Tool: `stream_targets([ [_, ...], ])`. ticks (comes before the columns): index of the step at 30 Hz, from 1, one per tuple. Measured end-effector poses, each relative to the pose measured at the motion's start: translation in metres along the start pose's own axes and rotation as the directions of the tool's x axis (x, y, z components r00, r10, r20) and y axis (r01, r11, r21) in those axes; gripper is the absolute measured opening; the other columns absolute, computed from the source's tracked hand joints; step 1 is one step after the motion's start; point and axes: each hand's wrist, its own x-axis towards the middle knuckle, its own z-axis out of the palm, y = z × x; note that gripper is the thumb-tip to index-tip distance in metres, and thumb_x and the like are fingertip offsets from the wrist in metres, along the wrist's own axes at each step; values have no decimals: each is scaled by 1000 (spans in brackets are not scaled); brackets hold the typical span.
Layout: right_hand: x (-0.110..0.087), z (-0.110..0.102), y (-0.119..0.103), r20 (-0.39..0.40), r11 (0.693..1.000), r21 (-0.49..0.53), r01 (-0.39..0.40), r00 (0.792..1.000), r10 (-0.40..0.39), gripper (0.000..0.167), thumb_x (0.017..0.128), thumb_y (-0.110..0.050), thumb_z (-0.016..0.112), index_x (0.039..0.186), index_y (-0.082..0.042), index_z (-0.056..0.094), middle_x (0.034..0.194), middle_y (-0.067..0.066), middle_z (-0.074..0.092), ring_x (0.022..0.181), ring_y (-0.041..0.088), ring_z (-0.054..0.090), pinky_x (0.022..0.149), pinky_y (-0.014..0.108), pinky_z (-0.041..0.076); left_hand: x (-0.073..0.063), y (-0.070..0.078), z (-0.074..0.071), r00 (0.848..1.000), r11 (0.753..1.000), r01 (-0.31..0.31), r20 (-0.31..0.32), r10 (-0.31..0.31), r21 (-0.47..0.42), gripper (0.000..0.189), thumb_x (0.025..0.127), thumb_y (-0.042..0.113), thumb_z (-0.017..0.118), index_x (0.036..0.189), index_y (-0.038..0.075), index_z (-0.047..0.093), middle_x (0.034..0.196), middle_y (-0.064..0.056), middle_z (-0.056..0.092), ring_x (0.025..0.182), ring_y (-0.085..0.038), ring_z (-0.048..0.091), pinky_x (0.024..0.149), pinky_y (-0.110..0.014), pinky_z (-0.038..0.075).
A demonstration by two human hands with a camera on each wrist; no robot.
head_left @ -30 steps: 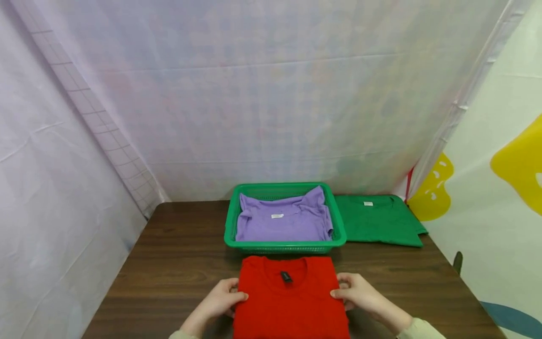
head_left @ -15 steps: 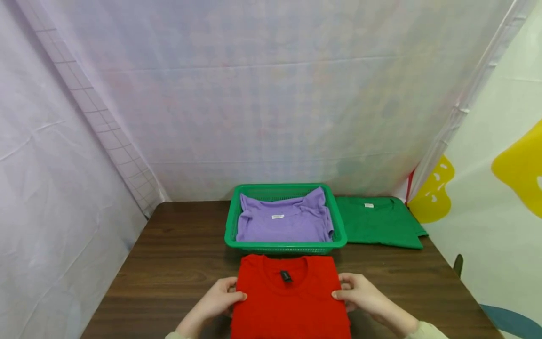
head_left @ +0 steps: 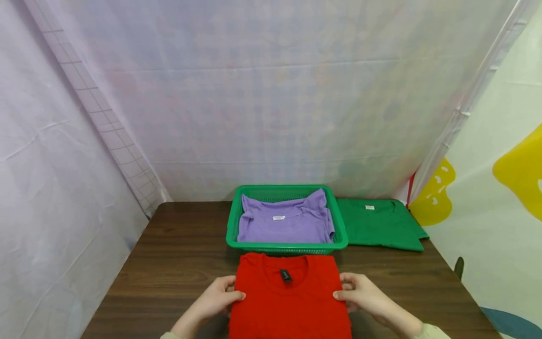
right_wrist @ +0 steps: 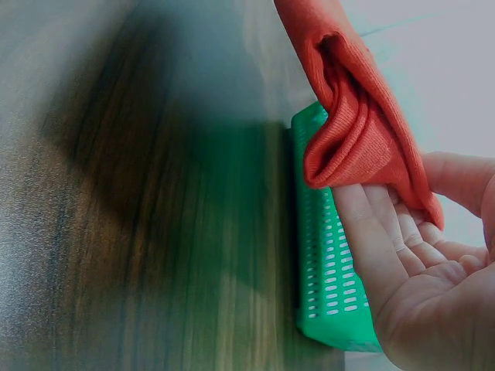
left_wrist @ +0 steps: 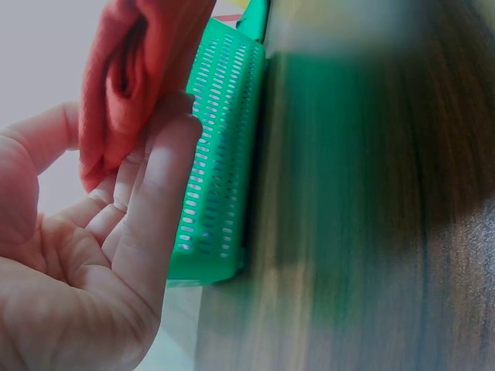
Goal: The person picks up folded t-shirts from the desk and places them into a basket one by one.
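Red folded shirt [head_left: 290,308]: we find it between the two hands, on the near side of the green basket [head_left: 288,246], which holds a purple shirt [head_left: 284,231]. We note the left hand [head_left: 217,298] pinching its left edge, thumb above, fingers beneath; the right hand [head_left: 365,297] grips the right edge likewise. In both wrist views we see it apart from the brown table [head_left: 182,249].

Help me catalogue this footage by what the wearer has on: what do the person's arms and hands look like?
The left hand and right hand are bare: no gloves, rings, cables or markings show. The left sleeve and right sleeve are a pale cream; only their ends show, so the rest of the garment cannot be told.
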Motion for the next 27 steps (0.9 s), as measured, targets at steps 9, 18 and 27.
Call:
stream_targets([
  [9,-6,1,-9,-2,1000,-16,-2,1000,1,29,89,-5,65,110,11,54,91,15,70,77,21,69,64,39,58,-3,8,1,1000,1000,-9,8,9,25,30,88,7,63,114,-8,57,76,-6,66,54,-13,57,47,-28,50],
  [18,-10,-2,-12,8,1000,-19,9,1000,-9,28,88,-6,67,108,10,55,93,17,70,78,23,69,65,41,58,-6,14,2,999,999,-29,19,28,45,32,88,5,63,116,-9,57,76,-6,67,54,-13,58,46,-28,50],
  [27,-13,0,-21,16,999,-36,24,1000,-24,30,88,-7,67,110,11,55,94,17,70,80,23,69,65,39,58,-17,25,1,998,997,-50,32,48,51,29,87,5,64,112,-9,57,72,-4,65,50,-11,55,43,-23,46],
])
